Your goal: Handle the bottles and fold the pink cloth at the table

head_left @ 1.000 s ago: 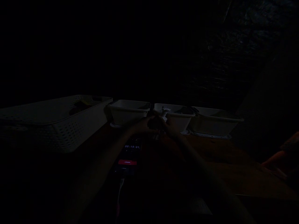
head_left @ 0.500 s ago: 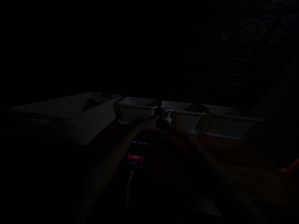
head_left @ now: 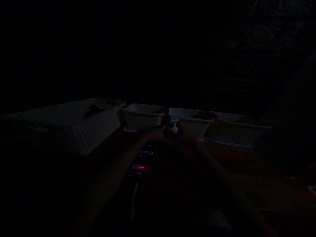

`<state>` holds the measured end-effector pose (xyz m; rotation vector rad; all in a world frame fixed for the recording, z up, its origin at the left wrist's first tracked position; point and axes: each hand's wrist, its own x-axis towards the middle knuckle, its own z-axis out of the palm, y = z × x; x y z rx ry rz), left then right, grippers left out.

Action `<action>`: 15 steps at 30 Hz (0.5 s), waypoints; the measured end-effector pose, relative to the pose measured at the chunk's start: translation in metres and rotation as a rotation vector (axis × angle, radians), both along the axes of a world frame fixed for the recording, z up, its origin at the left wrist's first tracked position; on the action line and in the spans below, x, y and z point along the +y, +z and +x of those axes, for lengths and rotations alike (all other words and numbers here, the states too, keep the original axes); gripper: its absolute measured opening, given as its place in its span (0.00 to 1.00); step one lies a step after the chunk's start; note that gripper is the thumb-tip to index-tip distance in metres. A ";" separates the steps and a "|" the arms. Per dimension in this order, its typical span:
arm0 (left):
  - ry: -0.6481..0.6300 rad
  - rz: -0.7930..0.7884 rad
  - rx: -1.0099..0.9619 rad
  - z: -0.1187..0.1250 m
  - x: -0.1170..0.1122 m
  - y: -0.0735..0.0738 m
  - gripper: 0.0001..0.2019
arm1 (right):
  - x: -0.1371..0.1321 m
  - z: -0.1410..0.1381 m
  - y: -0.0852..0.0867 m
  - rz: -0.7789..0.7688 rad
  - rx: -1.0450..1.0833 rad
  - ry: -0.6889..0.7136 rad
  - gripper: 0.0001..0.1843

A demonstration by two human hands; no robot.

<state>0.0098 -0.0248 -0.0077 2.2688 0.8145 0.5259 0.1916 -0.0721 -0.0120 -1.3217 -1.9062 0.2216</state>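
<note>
The scene is very dark. My left hand and my right hand meet over the table just in front of the white tubs, fingers curled together around a small thing that shows only as a pale speck between them. I cannot make out what it is. Both forearms reach forward from the bottom of the view. A phone with a running timer and a red button lies on the table under my left wrist.
A large white perforated basket stands at the left with dim items inside. Three white tubs line the far edge. A cable runs from the phone. Another person's hand shows at the right edge.
The hands stay joined in front of the tubs. The view has shifted slightly and the timer has advanced by a second.
</note>
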 end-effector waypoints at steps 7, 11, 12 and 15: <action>-0.049 0.011 0.046 0.005 0.006 -0.003 0.27 | 0.003 0.004 0.000 0.195 -0.013 -0.008 0.34; -0.082 -0.001 0.031 0.008 0.011 -0.009 0.26 | 0.003 0.002 0.006 0.299 0.102 0.093 0.30; -0.083 0.009 0.019 0.008 0.011 -0.008 0.28 | 0.003 0.002 0.007 0.308 0.111 0.109 0.27; -0.063 0.070 0.053 0.007 0.004 -0.002 0.30 | 0.003 0.000 0.009 0.306 0.138 0.142 0.19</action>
